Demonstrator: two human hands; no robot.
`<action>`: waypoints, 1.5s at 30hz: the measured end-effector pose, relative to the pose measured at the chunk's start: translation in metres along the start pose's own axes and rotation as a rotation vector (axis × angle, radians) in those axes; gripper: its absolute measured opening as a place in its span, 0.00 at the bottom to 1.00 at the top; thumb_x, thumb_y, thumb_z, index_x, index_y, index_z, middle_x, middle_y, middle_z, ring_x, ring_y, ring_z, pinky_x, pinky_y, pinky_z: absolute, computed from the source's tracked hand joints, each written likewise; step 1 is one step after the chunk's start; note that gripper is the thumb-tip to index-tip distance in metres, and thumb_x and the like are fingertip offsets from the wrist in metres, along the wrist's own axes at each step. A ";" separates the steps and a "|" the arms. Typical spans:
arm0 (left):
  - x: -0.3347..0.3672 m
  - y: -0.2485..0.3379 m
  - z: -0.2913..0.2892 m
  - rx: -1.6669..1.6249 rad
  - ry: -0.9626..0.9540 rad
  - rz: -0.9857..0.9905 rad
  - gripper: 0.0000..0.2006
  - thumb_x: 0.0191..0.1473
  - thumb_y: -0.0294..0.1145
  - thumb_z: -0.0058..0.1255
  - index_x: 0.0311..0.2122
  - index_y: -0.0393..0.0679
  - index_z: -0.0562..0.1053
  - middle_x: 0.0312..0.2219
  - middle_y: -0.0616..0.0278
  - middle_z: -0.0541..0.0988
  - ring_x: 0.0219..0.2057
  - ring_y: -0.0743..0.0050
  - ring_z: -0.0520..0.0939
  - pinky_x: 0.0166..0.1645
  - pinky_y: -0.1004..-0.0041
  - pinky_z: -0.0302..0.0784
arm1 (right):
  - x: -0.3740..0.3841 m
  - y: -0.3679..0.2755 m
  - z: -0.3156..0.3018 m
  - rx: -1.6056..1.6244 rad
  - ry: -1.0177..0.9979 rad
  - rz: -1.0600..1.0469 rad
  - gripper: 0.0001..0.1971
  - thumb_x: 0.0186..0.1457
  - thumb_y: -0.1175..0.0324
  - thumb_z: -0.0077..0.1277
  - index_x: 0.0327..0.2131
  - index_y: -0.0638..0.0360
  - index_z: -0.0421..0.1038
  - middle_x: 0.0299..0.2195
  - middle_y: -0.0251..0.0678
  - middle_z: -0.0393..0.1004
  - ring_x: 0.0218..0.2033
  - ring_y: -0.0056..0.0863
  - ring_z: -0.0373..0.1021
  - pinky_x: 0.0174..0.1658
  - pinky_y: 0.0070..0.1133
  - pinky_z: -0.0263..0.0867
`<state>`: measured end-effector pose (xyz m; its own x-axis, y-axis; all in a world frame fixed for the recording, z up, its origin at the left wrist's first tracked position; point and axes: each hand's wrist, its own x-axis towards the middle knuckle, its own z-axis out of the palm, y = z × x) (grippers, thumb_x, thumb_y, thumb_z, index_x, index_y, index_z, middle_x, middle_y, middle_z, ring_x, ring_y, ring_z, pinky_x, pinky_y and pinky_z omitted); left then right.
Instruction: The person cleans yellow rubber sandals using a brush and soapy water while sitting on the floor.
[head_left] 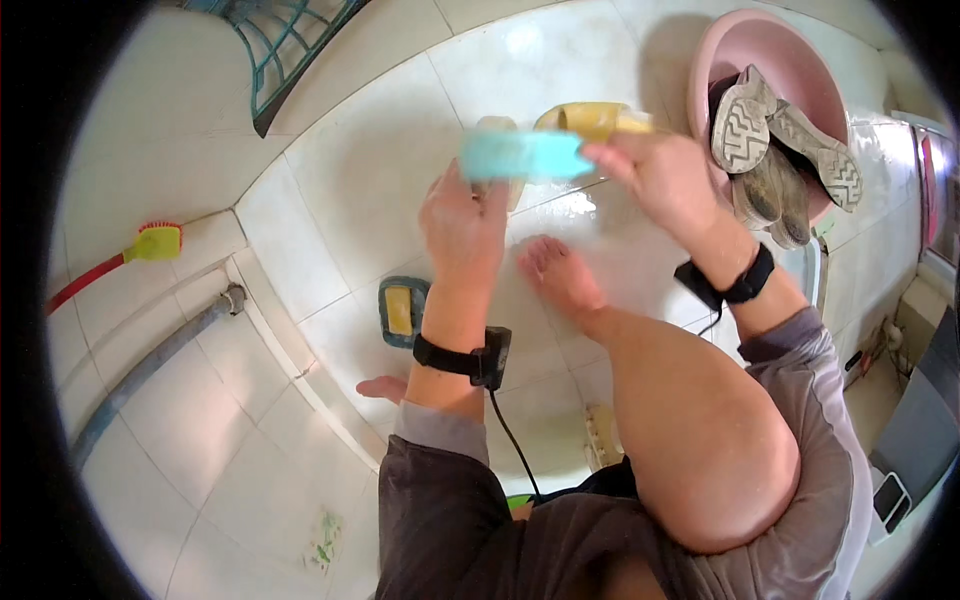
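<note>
My right hand [665, 175] grips a turquoise scrub brush [525, 155], smeared by motion. The brush lies across a pale shoe [497, 124], mostly hidden behind brush and fingers, which my left hand [462, 215] holds. Just beyond the brush, a yellow slipper [590, 118] rests on the wet tiles. Nearer to me, left of my left forearm, a yellow soap bar [400, 310] sits in a blue-grey dish [388, 338].
At the far right, a pink basin [708, 60] holds several shoes [745, 125], soles outward. A red-handled yellow brush [155, 242] and a grey pipe [150, 365] are at the left. A green rack [275, 50] stands far left. My bare foot [560, 270] is below the brush.
</note>
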<state>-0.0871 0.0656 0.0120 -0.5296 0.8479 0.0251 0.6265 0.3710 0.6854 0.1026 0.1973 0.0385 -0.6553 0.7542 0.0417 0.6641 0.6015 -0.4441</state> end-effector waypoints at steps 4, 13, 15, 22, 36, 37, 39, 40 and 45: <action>0.001 0.005 -0.002 -0.058 -0.029 -0.043 0.15 0.50 0.40 0.56 0.36 0.37 0.75 0.23 0.51 0.77 0.27 0.48 0.78 0.32 0.59 0.74 | -0.002 -0.001 0.001 0.022 -0.005 0.019 0.22 0.58 0.47 0.47 0.24 0.56 0.75 0.18 0.44 0.71 0.21 0.45 0.69 0.26 0.33 0.64; -0.012 -0.002 -0.011 -0.094 -0.057 -0.095 0.14 0.49 0.36 0.56 0.37 0.36 0.75 0.26 0.47 0.79 0.31 0.47 0.80 0.36 0.60 0.75 | -0.005 -0.009 0.007 0.240 -0.180 0.210 0.25 0.58 0.43 0.42 0.27 0.54 0.77 0.20 0.43 0.73 0.25 0.46 0.71 0.29 0.35 0.67; -0.021 -0.005 -0.017 -0.183 -0.026 -0.107 0.15 0.49 0.36 0.56 0.38 0.36 0.75 0.27 0.46 0.79 0.32 0.46 0.81 0.36 0.60 0.75 | -0.017 -0.023 0.015 0.351 -0.347 0.187 0.26 0.60 0.43 0.40 0.30 0.55 0.77 0.25 0.46 0.75 0.29 0.47 0.72 0.34 0.35 0.67; -0.048 -0.001 -0.034 0.032 -0.164 -0.168 0.16 0.48 0.37 0.57 0.39 0.38 0.75 0.25 0.45 0.79 0.29 0.44 0.80 0.34 0.58 0.75 | -0.039 -0.022 0.037 0.476 -0.521 0.338 0.25 0.60 0.45 0.42 0.37 0.57 0.78 0.26 0.48 0.76 0.27 0.41 0.72 0.36 0.31 0.68; -0.084 -0.029 -0.027 -0.033 -0.162 -0.233 0.12 0.49 0.35 0.57 0.35 0.38 0.77 0.22 0.44 0.77 0.26 0.42 0.79 0.31 0.60 0.73 | -0.026 0.006 0.049 0.218 -0.648 0.217 0.28 0.59 0.40 0.38 0.31 0.52 0.78 0.27 0.45 0.77 0.31 0.46 0.73 0.37 0.34 0.68; -0.086 -0.029 -0.029 -0.017 -0.199 -0.277 0.12 0.49 0.35 0.56 0.36 0.38 0.77 0.23 0.44 0.78 0.26 0.42 0.79 0.32 0.60 0.73 | -0.035 -0.003 0.050 0.234 -0.573 0.056 0.28 0.59 0.40 0.38 0.31 0.52 0.79 0.25 0.44 0.77 0.29 0.45 0.73 0.36 0.33 0.69; -0.094 -0.034 -0.029 -0.004 -0.232 -0.320 0.12 0.49 0.34 0.56 0.36 0.38 0.77 0.24 0.44 0.78 0.27 0.42 0.79 0.32 0.60 0.74 | -0.032 -0.005 0.053 0.229 -0.698 0.047 0.27 0.59 0.40 0.38 0.31 0.51 0.79 0.26 0.45 0.77 0.30 0.44 0.74 0.36 0.33 0.69; -0.099 -0.040 -0.027 -0.026 -0.228 -0.301 0.13 0.48 0.35 0.58 0.36 0.36 0.77 0.25 0.44 0.79 0.28 0.44 0.80 0.33 0.62 0.74 | -0.025 0.012 0.054 0.210 -0.727 0.228 0.27 0.58 0.39 0.38 0.31 0.51 0.79 0.27 0.45 0.77 0.31 0.44 0.74 0.38 0.34 0.69; -0.111 -0.048 -0.026 -0.008 -0.258 -0.320 0.14 0.48 0.34 0.56 0.40 0.37 0.77 0.30 0.43 0.79 0.32 0.42 0.80 0.37 0.60 0.75 | -0.041 -0.005 0.063 0.167 -0.688 0.072 0.27 0.59 0.40 0.37 0.30 0.50 0.79 0.23 0.43 0.77 0.28 0.42 0.74 0.36 0.35 0.69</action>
<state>-0.0736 -0.0564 -0.0050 -0.5358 0.7578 -0.3724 0.4487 0.6292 0.6347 0.1032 0.1468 -0.0174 -0.7273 0.4196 -0.5431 0.6861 0.4663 -0.5584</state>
